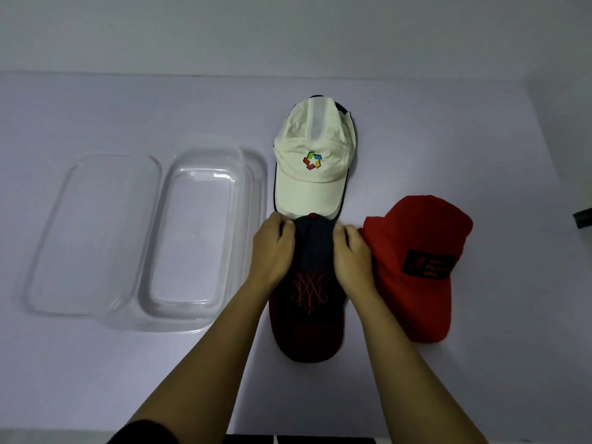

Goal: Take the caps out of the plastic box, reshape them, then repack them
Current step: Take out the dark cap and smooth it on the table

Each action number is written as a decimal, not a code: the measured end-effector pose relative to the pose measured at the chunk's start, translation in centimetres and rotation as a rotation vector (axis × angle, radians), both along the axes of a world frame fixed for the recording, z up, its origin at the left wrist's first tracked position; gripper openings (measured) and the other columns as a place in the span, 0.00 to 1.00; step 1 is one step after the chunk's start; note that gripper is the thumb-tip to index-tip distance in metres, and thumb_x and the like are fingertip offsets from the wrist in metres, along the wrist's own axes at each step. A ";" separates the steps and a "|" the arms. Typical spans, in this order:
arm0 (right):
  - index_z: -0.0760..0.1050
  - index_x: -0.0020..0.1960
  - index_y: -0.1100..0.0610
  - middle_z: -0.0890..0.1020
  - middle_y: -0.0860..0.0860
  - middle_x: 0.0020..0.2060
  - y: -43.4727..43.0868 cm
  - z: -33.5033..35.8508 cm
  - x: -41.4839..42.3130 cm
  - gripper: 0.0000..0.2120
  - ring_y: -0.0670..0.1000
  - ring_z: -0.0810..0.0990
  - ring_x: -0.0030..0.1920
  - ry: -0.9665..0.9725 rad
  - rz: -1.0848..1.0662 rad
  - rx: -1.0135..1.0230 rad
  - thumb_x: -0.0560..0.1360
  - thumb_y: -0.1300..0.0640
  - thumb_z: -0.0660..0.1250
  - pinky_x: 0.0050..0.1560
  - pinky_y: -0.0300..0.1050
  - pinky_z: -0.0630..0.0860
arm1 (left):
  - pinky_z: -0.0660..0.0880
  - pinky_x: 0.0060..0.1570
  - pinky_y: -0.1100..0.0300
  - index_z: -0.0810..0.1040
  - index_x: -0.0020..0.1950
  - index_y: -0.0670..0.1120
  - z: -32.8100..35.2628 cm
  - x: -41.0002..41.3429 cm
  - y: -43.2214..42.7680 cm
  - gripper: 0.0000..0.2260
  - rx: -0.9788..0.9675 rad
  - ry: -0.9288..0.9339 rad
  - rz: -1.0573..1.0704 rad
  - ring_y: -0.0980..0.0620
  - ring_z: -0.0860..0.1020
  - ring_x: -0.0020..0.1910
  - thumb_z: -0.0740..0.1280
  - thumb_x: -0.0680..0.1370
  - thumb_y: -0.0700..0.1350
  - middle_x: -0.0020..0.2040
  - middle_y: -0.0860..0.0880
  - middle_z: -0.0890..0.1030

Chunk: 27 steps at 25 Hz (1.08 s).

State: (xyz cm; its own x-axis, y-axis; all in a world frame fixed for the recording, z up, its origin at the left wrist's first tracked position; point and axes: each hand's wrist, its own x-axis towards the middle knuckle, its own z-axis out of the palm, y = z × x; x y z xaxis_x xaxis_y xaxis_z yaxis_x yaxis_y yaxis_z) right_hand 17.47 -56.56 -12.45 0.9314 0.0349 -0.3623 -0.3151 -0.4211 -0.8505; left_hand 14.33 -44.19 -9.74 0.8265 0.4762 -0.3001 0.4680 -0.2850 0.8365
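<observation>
A dark navy cap [309, 302] with a red stitched emblem and a dark red brim lies in the middle of the table, brim toward me. My left hand [274, 248] grips the left side of its crown and my right hand [350, 251] grips the right side. A cream cap [309, 165] with a multicoloured logo sits just beyond it, on top of another dark cap whose edge shows. To the right lies a red cap [416, 264] with a black patch. The clear plastic box [192, 238] stands empty at the left.
The clear lid [93, 235] lies flat to the left of the box, partly under its rim. The white table [480, 139] ends at a wall behind. A dark object [583, 217] pokes in at the right edge.
</observation>
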 end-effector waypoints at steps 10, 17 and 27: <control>0.68 0.26 0.51 0.70 0.49 0.27 0.2 -0.2 0.8 0.16 0.51 0.69 0.33 0.155 -0.175 0.175 0.71 0.50 0.63 0.38 0.49 0.64 | 0.63 0.36 0.58 0.69 0.34 0.47 -0.8 0.4 1.9 0.12 -0.139 0.107 0.053 0.54 0.68 0.33 0.57 0.78 0.43 0.32 0.52 0.72; 0.67 0.32 0.52 0.71 0.45 0.28 1.1 -0.2 1.3 0.15 0.47 0.70 0.31 0.081 -0.093 -0.052 0.76 0.50 0.61 0.36 0.45 0.67 | 0.68 0.37 0.58 0.77 0.44 0.42 -1.4 1.2 2.3 0.10 0.015 0.164 0.060 0.55 0.73 0.36 0.58 0.77 0.45 0.37 0.51 0.78; 0.64 0.30 0.51 0.68 0.47 0.27 1.5 -0.4 1.4 0.17 0.48 0.66 0.30 0.067 -0.022 -0.084 0.78 0.52 0.57 0.34 0.45 0.63 | 0.61 0.31 0.59 0.65 0.29 0.45 -2.2 0.4 2.2 0.16 0.008 0.105 0.132 0.54 0.65 0.28 0.58 0.77 0.43 0.27 0.51 0.67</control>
